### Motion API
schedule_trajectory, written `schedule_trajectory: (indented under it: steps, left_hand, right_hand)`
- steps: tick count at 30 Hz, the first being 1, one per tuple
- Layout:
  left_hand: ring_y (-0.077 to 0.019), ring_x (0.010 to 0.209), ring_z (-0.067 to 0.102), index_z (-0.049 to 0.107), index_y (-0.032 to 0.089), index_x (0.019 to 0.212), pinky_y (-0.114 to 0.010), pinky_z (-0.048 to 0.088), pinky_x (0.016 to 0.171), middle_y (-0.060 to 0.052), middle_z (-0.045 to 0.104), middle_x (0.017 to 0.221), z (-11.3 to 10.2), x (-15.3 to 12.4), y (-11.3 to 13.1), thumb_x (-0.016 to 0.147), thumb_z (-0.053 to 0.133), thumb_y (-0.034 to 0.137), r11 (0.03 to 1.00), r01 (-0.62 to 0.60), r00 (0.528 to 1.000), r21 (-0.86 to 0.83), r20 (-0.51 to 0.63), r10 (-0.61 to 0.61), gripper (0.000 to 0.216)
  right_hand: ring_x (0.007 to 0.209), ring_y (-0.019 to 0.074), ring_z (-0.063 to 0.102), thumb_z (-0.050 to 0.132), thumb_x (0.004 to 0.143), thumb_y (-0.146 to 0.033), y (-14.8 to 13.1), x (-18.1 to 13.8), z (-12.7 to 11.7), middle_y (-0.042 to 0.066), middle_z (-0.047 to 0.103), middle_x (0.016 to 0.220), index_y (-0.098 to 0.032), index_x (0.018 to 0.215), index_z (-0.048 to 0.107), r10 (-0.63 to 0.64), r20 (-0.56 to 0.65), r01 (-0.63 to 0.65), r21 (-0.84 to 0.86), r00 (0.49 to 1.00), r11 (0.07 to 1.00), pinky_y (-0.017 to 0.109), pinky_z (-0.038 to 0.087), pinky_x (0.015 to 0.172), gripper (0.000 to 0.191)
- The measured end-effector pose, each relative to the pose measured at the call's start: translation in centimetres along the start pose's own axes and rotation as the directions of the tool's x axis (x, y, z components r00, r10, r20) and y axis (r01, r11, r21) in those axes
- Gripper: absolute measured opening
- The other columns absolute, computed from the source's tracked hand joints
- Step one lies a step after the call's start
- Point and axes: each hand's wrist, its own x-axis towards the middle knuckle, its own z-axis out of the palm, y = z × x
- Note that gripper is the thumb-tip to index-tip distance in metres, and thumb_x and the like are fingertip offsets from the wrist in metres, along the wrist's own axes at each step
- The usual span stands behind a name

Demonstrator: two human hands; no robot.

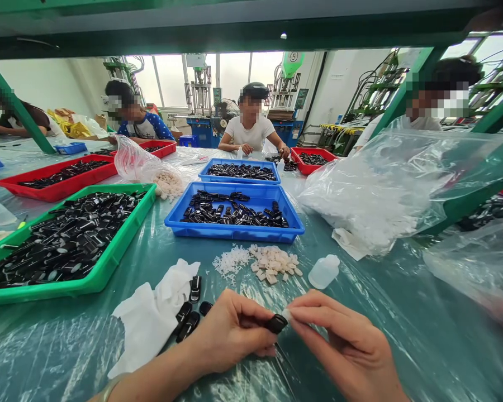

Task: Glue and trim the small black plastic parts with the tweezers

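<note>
One black part (pixel 276 324) clasped by left hand (pixel 230 330); right hand (pixel 347 341) pinches one white piece (pixel 286 315).

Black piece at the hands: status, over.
Left hand gripping black piece. Right hand pinching small whitish bit at its end. Close by left hand: white cloth, loose black pieces.

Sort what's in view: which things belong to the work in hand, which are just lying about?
Likely in the work:
Glossy black oblong piece, in the left hand
Small whitish piece, in the right hand
Heap of small white slivers
Heap of cream chips

Probably incidental:
Crumpled yellow wrapping
Round black fan
</note>
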Motion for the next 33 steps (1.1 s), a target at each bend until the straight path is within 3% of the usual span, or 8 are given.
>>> schedule_trajectory:
  steps: [12,23,33]
  left_hand:
    - [-0.0124,0.055,0.062,0.073,0.011,0.073,-0.019,0.049,0.055,-0.002,0.064,0.056,-0.14,-0.04,-0.17,0.063,0.070,0.018,0.999,0.034,0.999,0.004,0.035,-0.034,0.013]
    - [-0.0109,0.053,0.062,0.072,0.009,0.079,-0.018,0.050,0.054,-0.005,0.067,0.060,0.02,0.16,0.12,0.062,0.070,0.019,0.997,0.078,0.996,-0.001,0.042,-0.078,0.020]
    - [-0.0124,0.056,0.064,0.072,0.008,0.076,-0.017,0.050,0.053,-0.005,0.065,0.059,0.15,0.17,-0.07,0.062,0.070,0.019,0.996,0.086,0.995,-0.005,0.051,-0.086,0.019]
  right_hand:
    - [0.065,0.0125,0.063,0.060,0.076,-0.007,0.30,-0.15,0.22,0.001,0.066,0.076,-0.026,0.084,0.070,0.012,0.084,-0.017,0.062,0.996,0.998,0.020,0.051,0.057,0.024]
    - [0.062,0.0138,0.064,0.062,0.074,-0.012,0.18,0.06,0.32,0.002,0.067,0.072,-0.024,0.077,0.070,0.104,0.007,-0.104,0.077,0.995,0.992,0.020,0.052,0.056,0.015]
    - [0.064,0.0110,0.063,0.062,0.075,-0.009,0.35,0.00,0.34,0.000,0.066,0.074,-0.025,0.079,0.070,0.117,0.040,-0.120,0.089,0.992,0.989,0.017,0.050,0.057,0.018]
